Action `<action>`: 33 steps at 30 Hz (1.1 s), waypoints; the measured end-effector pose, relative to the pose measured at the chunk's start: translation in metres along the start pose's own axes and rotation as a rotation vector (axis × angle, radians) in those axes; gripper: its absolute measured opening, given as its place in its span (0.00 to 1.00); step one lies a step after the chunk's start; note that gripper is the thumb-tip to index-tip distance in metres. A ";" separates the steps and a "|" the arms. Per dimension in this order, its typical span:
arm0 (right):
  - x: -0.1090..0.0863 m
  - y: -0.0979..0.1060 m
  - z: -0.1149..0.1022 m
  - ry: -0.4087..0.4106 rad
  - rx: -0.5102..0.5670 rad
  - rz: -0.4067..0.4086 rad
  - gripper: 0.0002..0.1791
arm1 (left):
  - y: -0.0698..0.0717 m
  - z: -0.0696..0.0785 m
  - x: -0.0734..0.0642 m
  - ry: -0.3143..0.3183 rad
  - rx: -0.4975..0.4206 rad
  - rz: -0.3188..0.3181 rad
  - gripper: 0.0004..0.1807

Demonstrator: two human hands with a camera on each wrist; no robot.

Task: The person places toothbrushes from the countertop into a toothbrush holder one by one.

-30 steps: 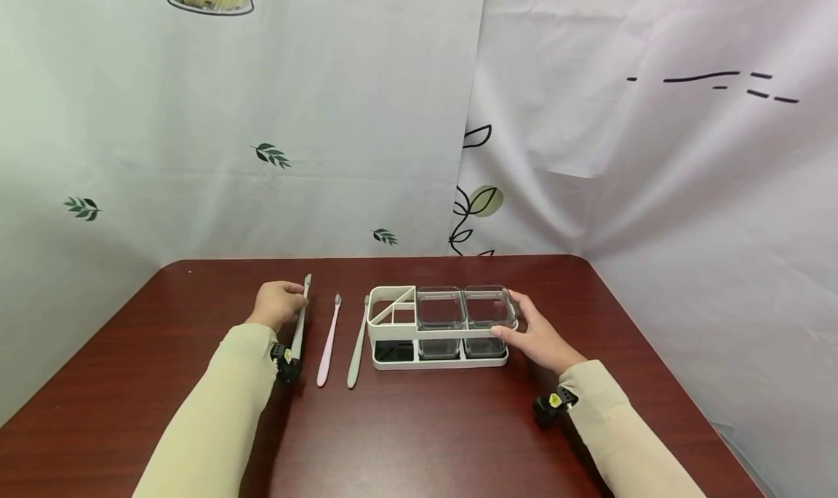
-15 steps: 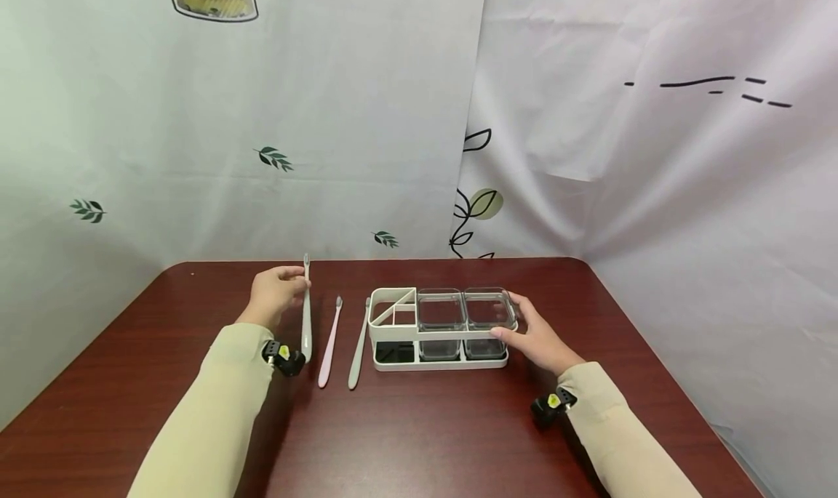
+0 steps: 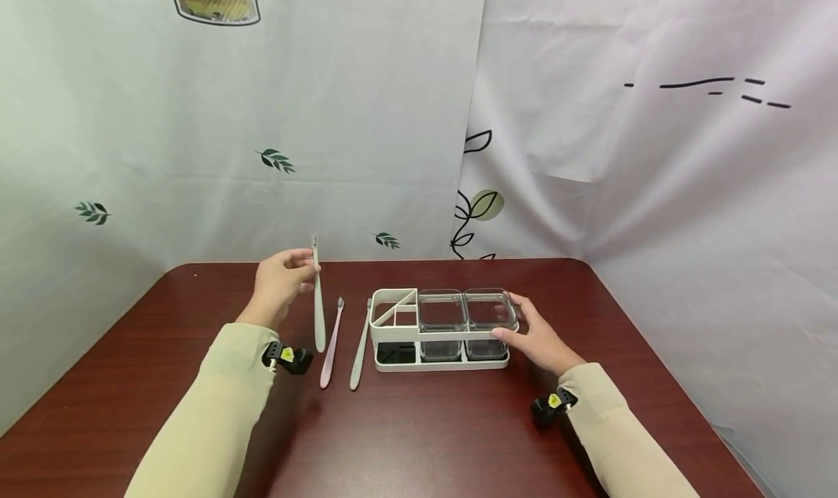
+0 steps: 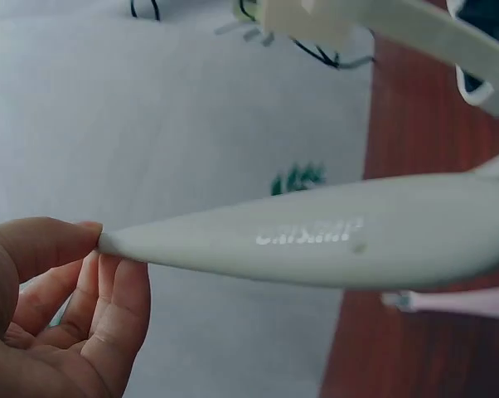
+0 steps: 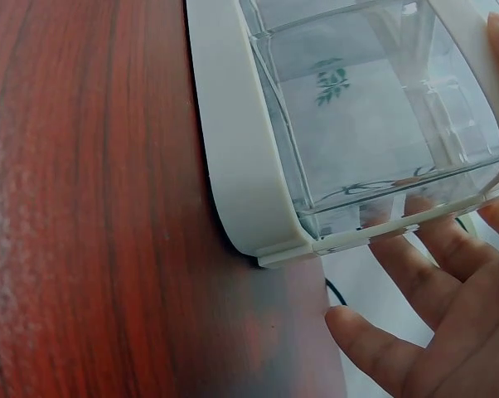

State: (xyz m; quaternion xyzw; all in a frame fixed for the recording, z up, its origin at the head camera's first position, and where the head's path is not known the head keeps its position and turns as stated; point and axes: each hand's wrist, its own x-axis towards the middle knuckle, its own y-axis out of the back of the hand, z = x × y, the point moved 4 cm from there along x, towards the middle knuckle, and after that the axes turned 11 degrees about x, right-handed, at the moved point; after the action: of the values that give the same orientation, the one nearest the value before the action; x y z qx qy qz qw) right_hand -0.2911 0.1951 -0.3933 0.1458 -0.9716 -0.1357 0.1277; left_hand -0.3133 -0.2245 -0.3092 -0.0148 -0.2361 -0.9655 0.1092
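Observation:
My left hand [image 3: 278,283] pinches a white toothbrush [image 3: 318,309] between thumb and fingers near its bristle end. It hangs nearly upright, handle down, with bristles above the fingers. Up close in the left wrist view, the thick handle [image 4: 332,236] shows faint lettering. At the right end of a white toothbrush holder [image 3: 432,334], my right hand [image 3: 540,344] grips the upper frame, thumb on the front rail and fingers round the side. Two clear cups [image 3: 441,312] sit in the holder, beside a divided section at its left. The right wrist view shows the holder's base [image 5: 241,141] on the table.
A pink toothbrush [image 3: 331,349] and a pale green toothbrush [image 3: 359,352] lie side by side between my left hand and the holder. Beyond the far edge of the dark red table [image 3: 419,440] hangs a pale printed curtain [image 3: 353,120].
My left hand has lifted the white toothbrush off the table, and it has swung more upright and slightly to the right. The right hand and the holder have stayed in place.

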 end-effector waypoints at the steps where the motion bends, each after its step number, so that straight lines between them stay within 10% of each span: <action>1: 0.000 0.000 0.000 -0.001 0.000 0.005 0.40 | -0.001 0.004 -0.002 -0.009 -0.013 0.007 0.24; 33: -0.001 -0.002 -0.002 0.000 0.045 0.001 0.39 | -0.034 0.095 -0.055 -0.362 -0.343 0.233 0.19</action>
State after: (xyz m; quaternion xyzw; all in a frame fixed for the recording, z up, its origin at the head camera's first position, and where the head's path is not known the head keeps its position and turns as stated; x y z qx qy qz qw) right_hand -0.2890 0.1935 -0.3917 0.1483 -0.9745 -0.1137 0.1242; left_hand -0.2694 -0.1405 -0.2446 -0.2323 -0.0814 -0.9540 0.1714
